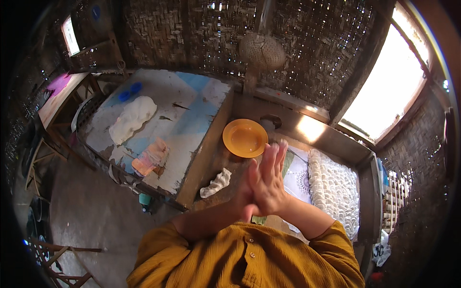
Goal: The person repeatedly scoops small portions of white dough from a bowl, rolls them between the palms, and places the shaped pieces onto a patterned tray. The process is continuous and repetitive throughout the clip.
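Note:
My left hand (pixel 244 193) and my right hand (pixel 271 185) meet palm to palm in front of my chest. The fingers of the right hand stretch out flat, pointing up and away. Those of the left lie partly behind it. Whatever may lie between the palms is hidden. Just beyond the fingertips stands a round orange bowl (pixel 245 150), with little to make out inside. To the left of my hands, a white, ridged piece of dough (pixel 216 183) rests on the brown wooden surface. Rows of small white dough-like pieces (pixel 332 187) cover a pale cloth on the right.
On the left stands a worn white and blue table (pixel 192 158) bearing a larger white dough-like mass (pixel 133 117), an orange packet (pixel 151 156) and blue round items (pixel 129 91). A wooden ledge (pixel 307 113) runs below the bright window (pixel 384 81). A woven hat (pixel 262 51) hangs on the wall.

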A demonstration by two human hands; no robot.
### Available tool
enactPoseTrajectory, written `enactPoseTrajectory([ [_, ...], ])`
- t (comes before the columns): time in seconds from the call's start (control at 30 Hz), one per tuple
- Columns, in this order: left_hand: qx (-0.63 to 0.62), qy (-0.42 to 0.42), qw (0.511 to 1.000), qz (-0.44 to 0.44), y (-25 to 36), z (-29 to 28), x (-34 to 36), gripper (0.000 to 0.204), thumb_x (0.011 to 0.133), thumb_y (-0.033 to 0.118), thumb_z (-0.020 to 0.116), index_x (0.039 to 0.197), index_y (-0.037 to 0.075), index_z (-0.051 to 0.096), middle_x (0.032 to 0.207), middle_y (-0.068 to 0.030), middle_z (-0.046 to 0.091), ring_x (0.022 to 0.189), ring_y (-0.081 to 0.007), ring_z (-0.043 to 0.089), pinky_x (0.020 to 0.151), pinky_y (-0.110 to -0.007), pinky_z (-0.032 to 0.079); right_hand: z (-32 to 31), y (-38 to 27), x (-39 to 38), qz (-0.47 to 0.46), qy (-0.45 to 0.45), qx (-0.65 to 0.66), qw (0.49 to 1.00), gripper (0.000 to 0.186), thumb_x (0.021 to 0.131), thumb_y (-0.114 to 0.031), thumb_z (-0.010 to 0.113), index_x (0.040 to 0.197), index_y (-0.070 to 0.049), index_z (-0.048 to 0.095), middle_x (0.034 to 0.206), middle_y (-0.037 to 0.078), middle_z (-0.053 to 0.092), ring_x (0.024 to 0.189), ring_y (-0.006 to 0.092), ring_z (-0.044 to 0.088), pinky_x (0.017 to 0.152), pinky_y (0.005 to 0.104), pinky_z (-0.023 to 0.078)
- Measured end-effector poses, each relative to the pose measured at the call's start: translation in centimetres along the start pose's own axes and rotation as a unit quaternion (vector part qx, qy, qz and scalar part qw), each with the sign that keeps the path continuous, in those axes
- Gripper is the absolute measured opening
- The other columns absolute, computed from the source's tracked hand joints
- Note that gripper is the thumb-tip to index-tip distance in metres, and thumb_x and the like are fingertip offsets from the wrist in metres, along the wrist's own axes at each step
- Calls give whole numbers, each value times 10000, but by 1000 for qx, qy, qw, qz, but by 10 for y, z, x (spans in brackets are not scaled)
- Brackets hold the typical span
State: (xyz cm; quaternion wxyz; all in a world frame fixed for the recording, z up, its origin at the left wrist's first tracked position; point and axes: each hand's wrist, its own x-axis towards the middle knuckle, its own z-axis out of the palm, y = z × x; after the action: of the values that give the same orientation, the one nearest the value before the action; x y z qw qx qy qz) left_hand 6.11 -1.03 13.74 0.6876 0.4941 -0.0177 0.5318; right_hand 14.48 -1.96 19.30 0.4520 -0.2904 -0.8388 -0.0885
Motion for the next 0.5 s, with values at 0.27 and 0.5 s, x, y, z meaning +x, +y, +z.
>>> enactPoseTrajectory([
  [0.27,-140,-22,976,-168,-24,-18,0,662,959,471,247,1444,125,-41,1499,-127,-115,1368,-306,-138,1087,-438,-70,27,-34,-28,-140,69,-71,985,728,755,-765,276,1342,-353,400,1468,-44,247,1384,297,87,1074,581,-9],
  [0.5,15,-24,963,267,-6,45,7,838,847,677,254,1449,152,3,1487,-187,-76,1346,-425,-122,1018,-597,-138,31,-45,-33,-60,83,106,989,787,816,-705,274,1392,-172,333,1444,197,240,1346,457,85,1037,618,-29],
])
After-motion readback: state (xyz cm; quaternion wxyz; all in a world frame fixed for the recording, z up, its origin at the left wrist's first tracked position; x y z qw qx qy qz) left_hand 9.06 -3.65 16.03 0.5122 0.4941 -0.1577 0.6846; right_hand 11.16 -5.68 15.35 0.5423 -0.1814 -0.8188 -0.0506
